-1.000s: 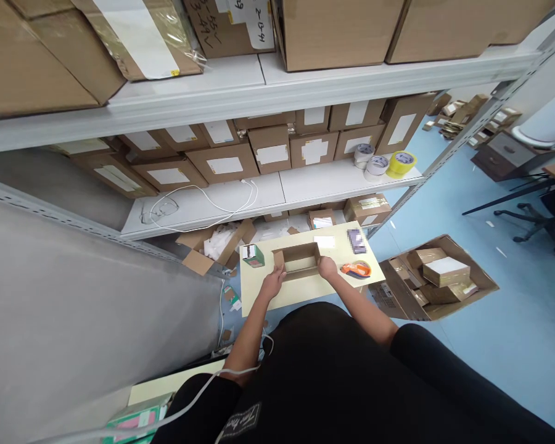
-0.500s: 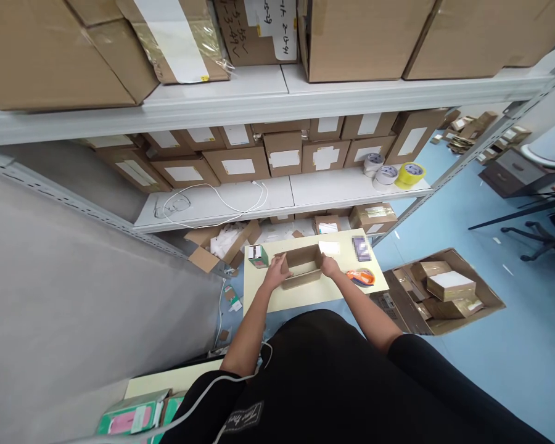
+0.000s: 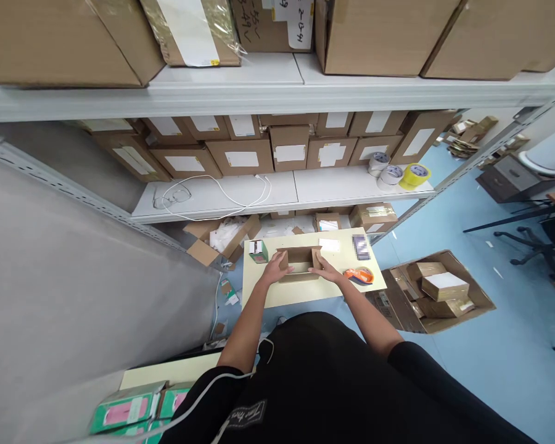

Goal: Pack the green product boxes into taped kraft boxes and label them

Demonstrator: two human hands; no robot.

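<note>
An open cardboard box (image 3: 300,254) rests on the pale yellow table (image 3: 277,299), between my two hands. Its top is open and I see down inside it. My left hand (image 3: 274,269) holds the left end wall, thumb toward the box's near side. At the right end wall, my right hand (image 3: 326,269) has its fingers on the outside and its thumb pointing inward. A small green-and-white box (image 3: 258,251) stands left of my left hand. To the right lies an orange tape dispenser (image 3: 359,275).
A white paper (image 3: 329,245) and a blurred dark packet (image 3: 361,247) lie on the table's far side. Shelves (image 3: 328,188) with boxes and tape rolls (image 3: 415,176) rise beyond. A large carton (image 3: 483,302) of parcels stands at right, an open carton (image 3: 203,251) at left.
My right hand has shifted from the box's far right corner down along its right end, thumb now turned inward. My left hand stays at the left end. The view has tilted slightly.
</note>
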